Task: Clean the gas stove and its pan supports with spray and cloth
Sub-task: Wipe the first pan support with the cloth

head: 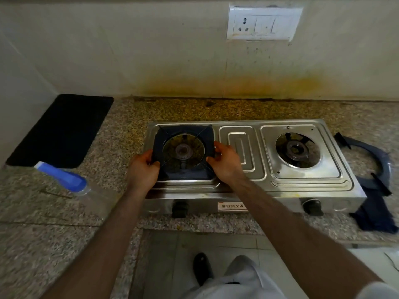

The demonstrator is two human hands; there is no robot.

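Both hands, the left hand (143,167) and right hand (224,161), grip opposite edges of the dark pan support (183,134) over the stove's (302,180) left burner; it looks rigid, fairly heavy metal, best held by its frame edges.

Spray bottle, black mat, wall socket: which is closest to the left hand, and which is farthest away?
From the left hand:
1. Spray bottle, lying on the counter to its left.
2. Black mat, farther left and back, by the wall.
3. Wall socket, high on the wall, up to the right.

Stained cream wall (151,61); white socket plate (263,23); speckled granite counter (54,212)
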